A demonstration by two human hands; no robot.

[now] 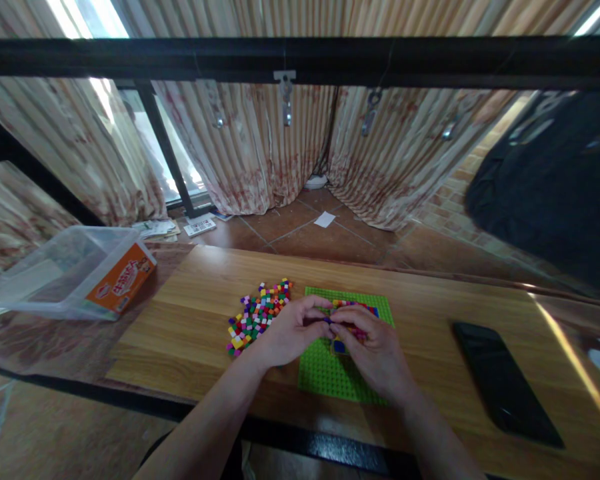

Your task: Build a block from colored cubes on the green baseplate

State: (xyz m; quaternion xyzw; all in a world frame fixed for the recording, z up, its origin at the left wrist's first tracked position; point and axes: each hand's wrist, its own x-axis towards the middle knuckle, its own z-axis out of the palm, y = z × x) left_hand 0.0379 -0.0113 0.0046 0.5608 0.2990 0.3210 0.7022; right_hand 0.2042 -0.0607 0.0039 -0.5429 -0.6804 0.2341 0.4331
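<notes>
My left hand [295,327] and my right hand [375,343] meet over a green studded baseplate [330,377], fingertips almost touching. A tiny purple cube [327,321] shows between the thumbs and forefingers, pinched from both sides. Under and behind my right hand, a block of small coloured cubes [339,347] sits on the baseplate, partly hidden by the fingers. To the left of my left hand lies a loose pile of small coloured cubes [260,313] in white, yellow, green, red, pink and purple.
The wooden board [180,333] carries these things. A black phone [505,383] lies at the right. A clear plastic box [70,267] with an orange label stands at the left. Striped curtains [250,147] hang beyond a dark metal bar [300,61]. A dark cloth-covered object [555,180] is at the right.
</notes>
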